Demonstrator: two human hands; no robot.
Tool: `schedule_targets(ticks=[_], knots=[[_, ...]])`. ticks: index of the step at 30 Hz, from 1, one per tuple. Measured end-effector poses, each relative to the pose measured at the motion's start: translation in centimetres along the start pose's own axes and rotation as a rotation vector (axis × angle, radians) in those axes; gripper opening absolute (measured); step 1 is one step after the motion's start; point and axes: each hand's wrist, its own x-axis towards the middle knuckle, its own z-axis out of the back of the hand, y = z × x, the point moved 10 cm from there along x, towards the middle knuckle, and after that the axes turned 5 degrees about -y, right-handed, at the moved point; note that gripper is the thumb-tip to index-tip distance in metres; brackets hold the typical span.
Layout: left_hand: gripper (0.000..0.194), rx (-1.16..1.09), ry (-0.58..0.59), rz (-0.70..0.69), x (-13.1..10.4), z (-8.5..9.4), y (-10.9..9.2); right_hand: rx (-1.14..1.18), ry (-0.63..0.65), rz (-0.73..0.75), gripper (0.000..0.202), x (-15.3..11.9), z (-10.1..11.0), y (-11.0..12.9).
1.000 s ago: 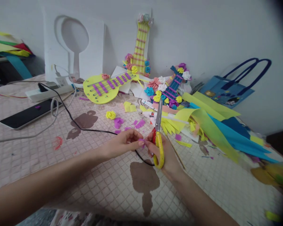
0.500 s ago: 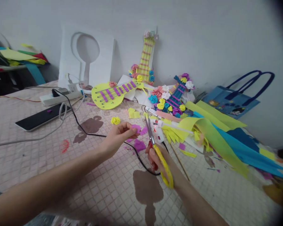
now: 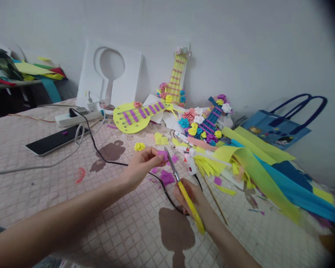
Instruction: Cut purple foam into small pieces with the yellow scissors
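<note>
My left hand (image 3: 145, 162) pinches a small piece of purple paper (image 3: 163, 153) between thumb and fingers. In my right hand (image 3: 192, 195) is a pair of scissors (image 3: 185, 194) with yellow handles, fingers closed round them. The blade tips reach the edge of the purple piece; I cannot tell whether they cut into it. Purple scraps (image 3: 166, 177) lie on the tablecloth just beneath the blades. Near my left hand sits a yellow paper flower (image 3: 139, 146). A white hot glue gun (image 3: 190, 166) lies beyond my right hand.
A yellow guitar-shaped craft (image 3: 134, 125) and a flower-trimmed blue one (image 3: 212, 120) lie at the back. Yellow paper strips (image 3: 258, 182) spread rightward towards a blue bag (image 3: 276, 126). A black cord (image 3: 114, 162) crosses the table from a power strip (image 3: 72, 118). A wooden stick (image 3: 216, 201) lies right.
The scissors have swung left, bringing their tips to the purple paper in my left hand. The blades look closer together than before. The whole view has shifted slightly.
</note>
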Motion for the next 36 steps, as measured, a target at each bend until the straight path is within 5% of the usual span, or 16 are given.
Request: schedule_targets(ticks=[7, 36], knots=[[0.024, -0.017, 0.003, 0.01, 0.0, -0.1, 0.0, -0.138, -0.009, -0.045, 0.028, -0.1, 0.1, 0.3], [0.021, -0.084, 0.005, 0.005, -0.1, -0.2, -0.3, -0.089, -0.045, -0.038, 0.032, -0.1, 0.6, 0.2]])
